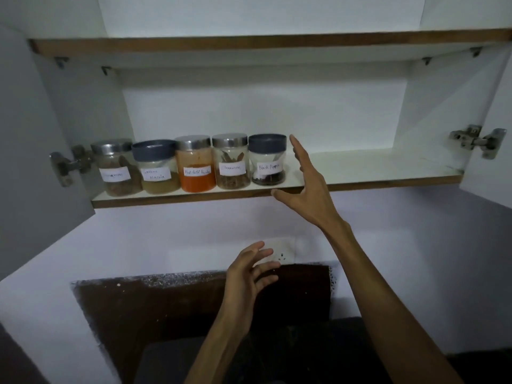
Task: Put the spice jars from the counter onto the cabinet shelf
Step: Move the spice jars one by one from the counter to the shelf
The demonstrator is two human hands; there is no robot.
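Spice jars (pixel 191 164) along white cabinet shelf (pixel 360 167), doors open.

We have one head-worn view, looking forward and slightly upward into the open cabinet shelf (pixel 360 164) from close range, above and beyond our raised right hand (pixel 307 187) and lower left hand (pixel 246 273).

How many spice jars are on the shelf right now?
5, in one row at the left of the shelf: brown spice jar, garam masala, red chilli powder, cinnamon, black pepper. None looks hidden.
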